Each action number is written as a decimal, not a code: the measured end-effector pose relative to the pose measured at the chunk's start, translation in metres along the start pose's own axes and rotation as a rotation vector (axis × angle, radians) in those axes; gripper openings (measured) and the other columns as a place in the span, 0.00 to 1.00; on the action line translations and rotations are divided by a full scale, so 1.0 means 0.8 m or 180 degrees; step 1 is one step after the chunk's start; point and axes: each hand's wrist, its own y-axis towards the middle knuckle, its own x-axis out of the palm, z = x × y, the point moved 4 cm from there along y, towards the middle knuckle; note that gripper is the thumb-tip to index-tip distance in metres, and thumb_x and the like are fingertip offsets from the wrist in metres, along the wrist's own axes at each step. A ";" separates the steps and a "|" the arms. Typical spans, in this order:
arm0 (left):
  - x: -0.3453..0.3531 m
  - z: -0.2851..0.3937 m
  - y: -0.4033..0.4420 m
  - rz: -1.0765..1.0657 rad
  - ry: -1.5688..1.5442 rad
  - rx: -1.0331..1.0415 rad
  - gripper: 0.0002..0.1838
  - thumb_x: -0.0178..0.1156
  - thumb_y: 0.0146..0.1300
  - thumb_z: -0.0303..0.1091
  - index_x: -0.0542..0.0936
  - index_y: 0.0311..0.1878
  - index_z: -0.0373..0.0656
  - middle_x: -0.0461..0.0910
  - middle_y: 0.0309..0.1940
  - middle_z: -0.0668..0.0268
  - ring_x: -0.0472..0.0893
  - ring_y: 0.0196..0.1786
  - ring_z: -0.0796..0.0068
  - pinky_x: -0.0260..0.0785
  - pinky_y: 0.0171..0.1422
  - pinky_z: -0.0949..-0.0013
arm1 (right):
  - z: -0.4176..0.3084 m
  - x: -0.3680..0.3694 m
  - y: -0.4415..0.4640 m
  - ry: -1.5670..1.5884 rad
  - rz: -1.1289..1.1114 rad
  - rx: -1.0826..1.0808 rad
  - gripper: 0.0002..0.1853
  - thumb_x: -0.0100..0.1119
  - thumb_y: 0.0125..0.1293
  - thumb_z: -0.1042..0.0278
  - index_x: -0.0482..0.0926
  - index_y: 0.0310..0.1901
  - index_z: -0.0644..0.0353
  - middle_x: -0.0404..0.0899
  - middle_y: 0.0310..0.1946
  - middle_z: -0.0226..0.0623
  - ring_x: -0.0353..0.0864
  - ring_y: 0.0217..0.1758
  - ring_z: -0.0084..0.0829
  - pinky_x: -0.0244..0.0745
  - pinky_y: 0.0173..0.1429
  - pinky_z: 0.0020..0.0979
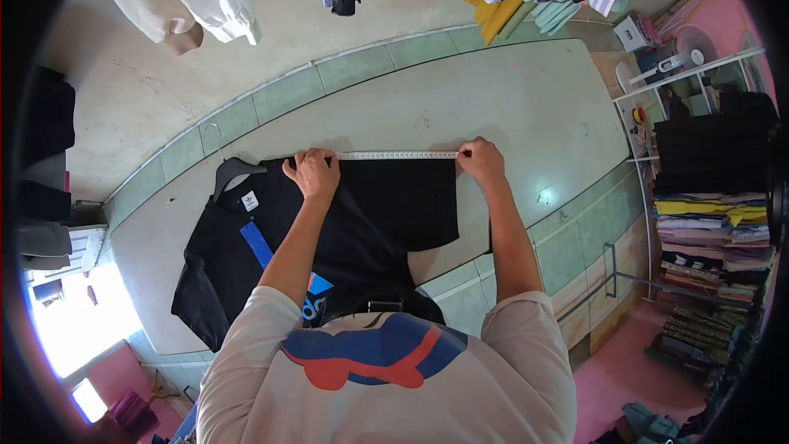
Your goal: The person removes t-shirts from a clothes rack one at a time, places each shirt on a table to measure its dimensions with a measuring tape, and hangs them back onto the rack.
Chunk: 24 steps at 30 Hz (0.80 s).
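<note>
A black garment (362,222) with a blue tag and a white neck label lies on the pale board, its collar to the left by a dark hanger (233,171). A white measuring tape (399,155) is stretched straight along the garment's upper edge. My left hand (315,173) pinches the tape's left end near the shoulder. Over at the sleeve's far right end, my right hand (481,159) grips the other end of the tape. Both hands rest close to the board. My forearms cover part of the garment.
The pale board (526,90) extends beyond the garment. Clothes (493,8) hang along the wall at the top. On the right are a fan (674,62), a metal rack and stacked folded clothes (715,238). A bright window is at the lower left.
</note>
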 end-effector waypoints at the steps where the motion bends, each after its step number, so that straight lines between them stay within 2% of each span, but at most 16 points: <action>1: 0.001 -0.001 0.001 -0.0042 0.0012 -0.0036 0.04 0.65 0.48 0.38 0.81 0.27 0.51 0.79 0.34 0.74 0.71 0.51 0.69 0.43 0.64 0.45 | -0.002 0.000 -0.002 -0.0084 0.0079 -0.0039 0.06 0.59 0.50 0.63 0.82 0.29 0.51 0.76 0.32 0.36 0.77 0.38 0.38 0.75 0.41 0.38; 6: -0.018 0.048 -0.020 0.0479 -0.0660 0.0946 0.04 0.66 0.46 0.37 0.80 0.25 0.54 0.76 0.36 0.75 0.69 0.51 0.69 0.48 0.60 0.50 | -0.030 -0.004 -0.033 0.1295 -0.0008 -0.0352 0.12 0.62 0.51 0.62 0.78 0.36 0.58 0.77 0.29 0.38 0.77 0.32 0.35 0.74 0.39 0.33; 8: -0.009 0.085 -0.037 -0.0045 -0.1141 0.1413 0.04 0.65 0.46 0.35 0.78 0.25 0.52 0.76 0.37 0.74 0.70 0.49 0.68 0.53 0.55 0.55 | -0.060 0.003 -0.060 0.1897 -0.0145 -0.0457 0.15 0.63 0.52 0.62 0.76 0.39 0.61 0.76 0.28 0.38 0.77 0.30 0.34 0.74 0.38 0.31; 9: 0.013 0.095 -0.040 -0.0926 -0.1654 0.1582 0.03 0.63 0.49 0.34 0.78 0.27 0.52 0.75 0.39 0.72 0.70 0.51 0.67 0.53 0.58 0.50 | -0.079 0.009 -0.074 0.2215 -0.0225 -0.0479 0.18 0.63 0.53 0.62 0.73 0.42 0.62 0.75 0.30 0.39 0.76 0.30 0.33 0.73 0.37 0.30; 11: 0.012 0.118 -0.056 -0.1019 -0.1682 0.2145 0.09 0.61 0.53 0.36 0.77 0.37 0.48 0.75 0.42 0.69 0.72 0.51 0.68 0.48 0.63 0.43 | -0.094 0.021 -0.098 0.2524 -0.0284 -0.0514 0.20 0.62 0.54 0.62 0.70 0.45 0.64 0.75 0.32 0.39 0.75 0.29 0.33 0.73 0.37 0.29; 12: 0.017 0.118 -0.057 -0.1007 -0.1687 0.2154 0.09 0.61 0.53 0.36 0.77 0.37 0.48 0.75 0.42 0.69 0.72 0.51 0.68 0.48 0.63 0.43 | -0.091 0.024 -0.109 0.2464 0.0225 -0.0579 0.22 0.62 0.54 0.63 0.69 0.47 0.64 0.74 0.36 0.40 0.76 0.29 0.33 0.73 0.36 0.30; 13: 0.020 0.111 -0.054 -0.0333 -0.0893 0.1980 0.14 0.60 0.54 0.38 0.74 0.42 0.47 0.74 0.43 0.68 0.72 0.51 0.68 0.43 0.65 0.40 | -0.087 0.025 -0.122 0.2396 0.0730 -0.0639 0.23 0.62 0.54 0.64 0.67 0.49 0.64 0.73 0.40 0.41 0.76 0.29 0.34 0.73 0.35 0.30; 14: 0.019 0.104 -0.052 0.0325 -0.0099 0.1770 0.18 0.60 0.55 0.41 0.71 0.47 0.46 0.73 0.44 0.67 0.73 0.51 0.69 0.38 0.67 0.37 | -0.076 0.029 -0.134 0.2286 0.0670 -0.0475 0.23 0.61 0.55 0.62 0.67 0.50 0.63 0.70 0.45 0.43 0.75 0.28 0.34 0.73 0.35 0.31; 15: 0.018 0.097 -0.048 0.0322 -0.0102 0.1766 0.18 0.60 0.55 0.41 0.71 0.47 0.46 0.73 0.44 0.67 0.73 0.51 0.69 0.38 0.67 0.37 | -0.069 0.025 -0.149 0.2281 0.0665 -0.0473 0.23 0.61 0.55 0.62 0.67 0.50 0.63 0.70 0.45 0.43 0.75 0.28 0.34 0.73 0.35 0.31; 17: 0.026 0.079 -0.028 -0.0241 0.0625 0.1804 0.25 0.60 0.54 0.47 0.68 0.51 0.44 0.76 0.39 0.68 0.74 0.50 0.69 0.33 0.66 0.32 | -0.060 0.023 -0.177 0.2057 0.0188 -0.0280 0.23 0.59 0.55 0.60 0.69 0.50 0.61 0.70 0.48 0.45 0.77 0.30 0.37 0.74 0.37 0.33; 18: 0.025 0.077 -0.019 -0.0907 0.1148 0.1795 0.25 0.61 0.53 0.48 0.69 0.50 0.44 0.78 0.33 0.69 0.76 0.48 0.70 0.32 0.66 0.32 | -0.055 0.026 -0.188 0.2058 0.0186 -0.0278 0.23 0.59 0.55 0.60 0.69 0.50 0.61 0.70 0.48 0.45 0.77 0.30 0.37 0.74 0.37 0.33; 19: 0.013 0.077 -0.011 -0.0907 0.1148 0.1794 0.25 0.61 0.53 0.48 0.69 0.50 0.44 0.78 0.33 0.69 0.76 0.48 0.70 0.32 0.66 0.32 | -0.053 0.033 -0.198 0.1697 0.0018 -0.0320 0.23 0.59 0.54 0.60 0.70 0.51 0.58 0.68 0.53 0.46 0.78 0.32 0.39 0.75 0.39 0.34; 21: -0.002 0.074 -0.002 -0.1733 0.1933 0.1713 0.25 0.63 0.52 0.48 0.71 0.49 0.45 0.77 0.25 0.71 0.78 0.43 0.70 0.32 0.67 0.32 | -0.051 0.043 -0.210 0.1338 -0.0147 -0.0364 0.23 0.58 0.53 0.60 0.71 0.52 0.56 0.66 0.57 0.47 0.79 0.34 0.40 0.75 0.40 0.35; 22: -0.017 0.076 0.001 -0.2018 0.2287 0.1472 0.23 0.62 0.52 0.46 0.71 0.48 0.47 0.77 0.32 0.70 0.76 0.46 0.72 0.34 0.67 0.33 | -0.057 0.050 -0.215 0.1159 -0.0302 -0.0505 0.24 0.59 0.51 0.60 0.73 0.52 0.55 0.63 0.60 0.46 0.79 0.36 0.41 0.75 0.41 0.36; 23: -0.013 0.075 -0.003 -0.2018 0.2295 0.1470 0.23 0.62 0.52 0.46 0.71 0.48 0.47 0.77 0.32 0.70 0.76 0.46 0.72 0.34 0.67 0.33 | -0.065 0.056 -0.219 0.0981 -0.0456 -0.0644 0.25 0.59 0.49 0.61 0.74 0.52 0.54 0.60 0.63 0.45 0.80 0.38 0.42 0.76 0.42 0.36; 24: -0.012 0.076 -0.004 -0.1330 0.2435 0.1535 0.18 0.60 0.53 0.43 0.73 0.45 0.47 0.77 0.35 0.72 0.75 0.49 0.75 0.36 0.67 0.34 | -0.072 0.059 -0.222 0.1013 -0.0558 -0.0611 0.26 0.58 0.48 0.61 0.74 0.53 0.53 0.57 0.65 0.43 0.80 0.38 0.43 0.76 0.43 0.37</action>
